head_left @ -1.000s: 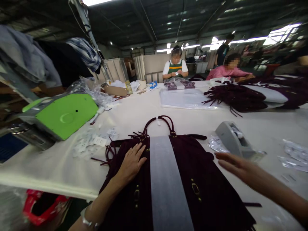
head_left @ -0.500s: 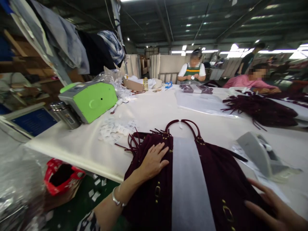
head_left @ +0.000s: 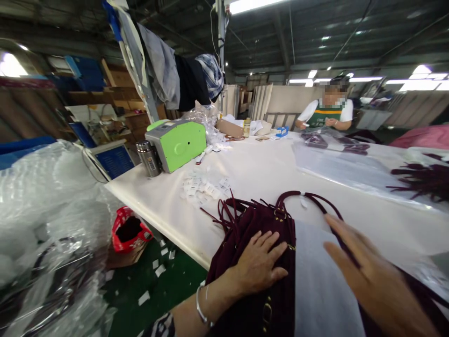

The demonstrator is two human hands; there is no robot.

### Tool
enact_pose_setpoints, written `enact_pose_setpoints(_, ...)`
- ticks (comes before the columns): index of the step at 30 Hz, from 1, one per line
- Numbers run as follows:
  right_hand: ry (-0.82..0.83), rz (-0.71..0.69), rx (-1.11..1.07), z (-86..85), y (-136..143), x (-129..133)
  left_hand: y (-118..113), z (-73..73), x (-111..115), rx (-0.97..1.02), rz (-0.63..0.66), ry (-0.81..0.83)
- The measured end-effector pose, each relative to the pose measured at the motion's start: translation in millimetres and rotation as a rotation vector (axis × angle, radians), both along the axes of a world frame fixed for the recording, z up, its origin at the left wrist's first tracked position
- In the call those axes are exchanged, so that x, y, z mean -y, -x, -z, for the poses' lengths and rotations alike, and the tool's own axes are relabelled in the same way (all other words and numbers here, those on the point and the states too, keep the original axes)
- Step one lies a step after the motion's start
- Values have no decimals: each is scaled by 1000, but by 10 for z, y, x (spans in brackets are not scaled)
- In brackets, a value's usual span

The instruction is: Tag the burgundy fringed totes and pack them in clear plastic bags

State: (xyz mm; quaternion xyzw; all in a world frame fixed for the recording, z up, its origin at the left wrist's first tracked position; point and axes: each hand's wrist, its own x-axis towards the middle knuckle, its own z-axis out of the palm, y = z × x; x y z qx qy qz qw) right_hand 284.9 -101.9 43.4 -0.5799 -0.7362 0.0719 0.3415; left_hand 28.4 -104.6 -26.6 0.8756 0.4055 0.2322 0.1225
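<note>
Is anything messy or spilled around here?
Yes. Little white scraps lie scattered on the green floor beside the table, near the red bag. They look odd because they look dropped. I see no liquid spilled.

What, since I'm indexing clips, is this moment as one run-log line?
left hand: flat on maroon bag | right hand: blurred, over pale strip, contact unclear | steel flask: beside green machine
</note>
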Motion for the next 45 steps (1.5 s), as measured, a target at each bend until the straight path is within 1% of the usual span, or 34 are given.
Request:
enact_pose_setpoints(2,-136,-143,169,329,431,-153,72,-34,16,36,-9,31)
enact_pose_setpoints(3,-185,-152,237,515,580,-204,131,-68,15,57,-14,58)
enact_pose_setpoints(5,-214,-160,371,832,726,-265,304,-179,-32,119,-42,124)
enact_pose_setpoints(6,-219,-153,413,939,737,-281,415,-253,-92,153,-72,147)
enact_pose_setpoints(7,-224,-148,442,1006,722,-290,539,-334,-186,180,-118,154)
enact_pose_setpoints(9,-238,-141,463,1048,662,-295,805,-494,-484,165,-278,122)
enact_pose_setpoints(11,-246,-129,461,1025,618,-292,1051,-610,-905,32,-502,77)
enact_pose_setpoints(12,-248,-121,455,1010,609,-290,1154,-640,-1137,-58,-629,74)
enact_pose_setpoints(13,-250,-113,447,997,608,-289,1239,-650,-1366,-99,-697,76)
enact_pose_setpoints(15,-258,-109,435,984,619,-290,1357,-615,-1770,-157,-785,85)
enact_pose_setpoints(17,-267,-111,431,974,636,-293,1412,-532,-2066,-191,-826,107)
enact_pose_setpoints(19,-274,-111,427,960,647,-301,1425,-434,-2256,-216,-856,137)
enact_pose_setpoints(22,-279,-110,407,960,641,-315,1431,-327,-2408,-205,-872,149)
enact_pose_setpoints(24,-275,-116,396,991,610,-322,1463,-301,-2459,-167,-860,131)
enact_pose_setpoints(27,-298,-143,381,1024,534,-338,1576,-310,-2486,-82,-793,85)
enact_pose_setpoints(29,-344,-166,339,943,526,-376,1675,-324,-2473,-27,-729,48)
enact_pose_setpoints(30,-362,-176,306,853,563,-412,1721,-330,-2457,-7,-696,30)
enact_pose_setpoints(32,-359,-209,230,581,756,-529,1787,-338,-2410,19,-628,-10)
enact_pose_setpoints(34,-310,-290,174,247,1108,-723,1809,-344,-2349,24,-559,-52)
enact_pose_setpoints(36,-274,-405,140,-57,1552,-1006,1797,-346,-2284,13,-496,-88)
enact_pose_setpoints(38,-253,-460,119,-262,1992,-1351,1774,-338,-2228,-4,-445,-120)
enact_pose_setpoints(39,-235,-465,127,-317,2186,-1528,1766,-328,-2209,-13,-422,-133)
enact_pose_setpoints(41,-131,-452,174,-340,2492,-1855,1763,-290,-2194,-23,-382,-153)
enact_pose_setpoints(43,68,-444,208,-274,2673,-2114,1781,-235,-2207,-38,-338,-185)
enact_pose_setpoints(45,271,-430,156,-170,2738,-2296,1817,-173,-2237,-64,-308,-248)
